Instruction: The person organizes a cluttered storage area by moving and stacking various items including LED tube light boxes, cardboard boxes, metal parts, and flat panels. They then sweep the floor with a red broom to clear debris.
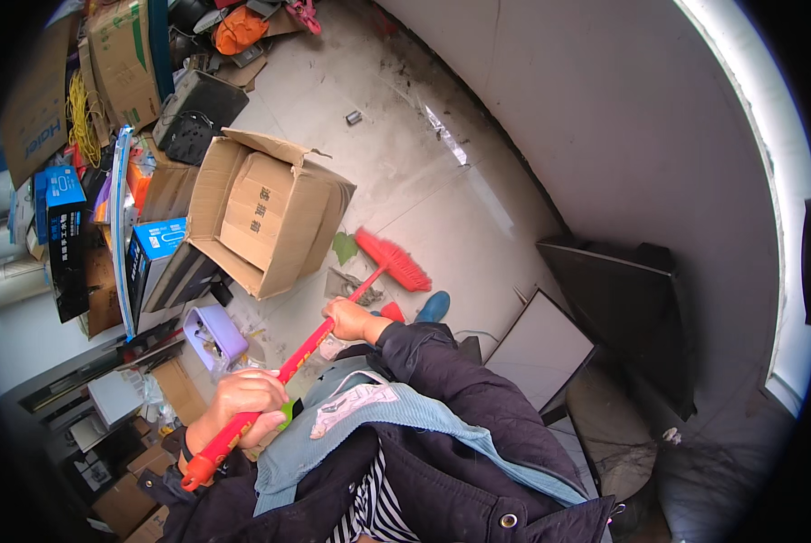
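My left hand [246, 404] is closed round the upper part of a red broom handle [307, 349], near its hanging end. Farther down the same handle, my right hand [352, 319] grips it too. The red bristle head of the broom [395, 261] rests on the tiled floor, just beyond a blue shoe [433, 307]. Beside the bristles lie a green leaf [344, 248] and a clump of grey debris [361, 286]. Part of a red object [392, 312] shows next to the shoe.
An open cardboard box [310, 224] stands left of the broom, with a lilac plastic bin [219, 332] below it. A metal can [353, 118] lies farther off. Stacked boxes crowd the left; a white panel [541, 346] and black screen-like object [616, 298] lean at the right wall.
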`<state>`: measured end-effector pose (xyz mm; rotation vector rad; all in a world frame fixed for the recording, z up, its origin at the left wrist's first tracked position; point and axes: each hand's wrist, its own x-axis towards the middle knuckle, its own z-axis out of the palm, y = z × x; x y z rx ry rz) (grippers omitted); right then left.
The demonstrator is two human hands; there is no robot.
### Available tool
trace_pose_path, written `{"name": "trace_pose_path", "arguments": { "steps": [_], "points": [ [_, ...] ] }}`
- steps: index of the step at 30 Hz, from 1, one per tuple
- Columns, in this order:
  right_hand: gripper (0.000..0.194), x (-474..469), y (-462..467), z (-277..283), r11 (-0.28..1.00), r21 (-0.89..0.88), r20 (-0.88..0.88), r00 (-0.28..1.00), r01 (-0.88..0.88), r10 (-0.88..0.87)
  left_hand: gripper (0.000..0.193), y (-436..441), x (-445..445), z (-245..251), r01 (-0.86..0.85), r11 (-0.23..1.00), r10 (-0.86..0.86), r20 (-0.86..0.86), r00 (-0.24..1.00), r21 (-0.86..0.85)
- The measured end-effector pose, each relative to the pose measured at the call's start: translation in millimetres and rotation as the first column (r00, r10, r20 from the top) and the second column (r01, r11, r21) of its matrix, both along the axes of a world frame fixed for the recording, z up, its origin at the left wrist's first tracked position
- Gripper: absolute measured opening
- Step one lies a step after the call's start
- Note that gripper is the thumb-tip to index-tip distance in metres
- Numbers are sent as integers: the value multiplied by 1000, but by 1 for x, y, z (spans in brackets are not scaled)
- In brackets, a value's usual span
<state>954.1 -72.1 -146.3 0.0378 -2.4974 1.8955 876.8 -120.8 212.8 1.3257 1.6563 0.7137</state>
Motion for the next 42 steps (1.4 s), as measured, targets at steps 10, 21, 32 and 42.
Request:
{"name": "trace_pose_path", "arguments": {
  "steps": [10, 21, 32, 42],
  "points": [
    [7, -3, 96, 99, 984, 148, 90, 990, 95, -109, 19, 30, -32, 62, 21, 975, -26, 21, 999, 222],
    [14, -4, 319, 101, 573, 52, 0, 574, 818, -819, 21, 77, -175, -63, -624, 777, 568, 529, 631, -90],
    [20, -88, 418, 255, 463, -225, 90, 491, 857, -866, 32, 246, -275, -225, -243, 800, 600, 745, 290, -549],
    [12, -261, 477, 305, 941, -212, -143, 945, 262, -295, 41, 404, -317, -292, -67, 660, 730, 660, -176, -748]
  ]
}}
